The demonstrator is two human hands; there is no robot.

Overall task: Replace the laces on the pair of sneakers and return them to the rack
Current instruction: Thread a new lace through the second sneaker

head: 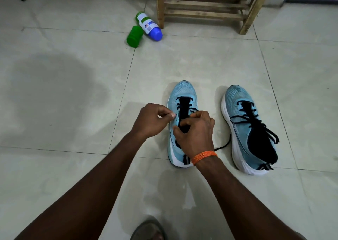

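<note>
Lacing looks fiddly: the black lace (222,146) is thin, limp and slippery (grab near its tip), the right hand (196,133) pinches it over the blue sneaker (182,93) on the floor (73,111), and the left hand (151,120) is curled at the eyelets, can't tell on what.

Pretty dim, flat indoor light with a greyish-green cast. There's a big soft shadow across the floor (182,60) at left. Tiles have a mild sheen but no harsh glare. Wide-angle bowing bends the tile lines and rack (206,7) near the edges; focus is slightly soft.
</note>
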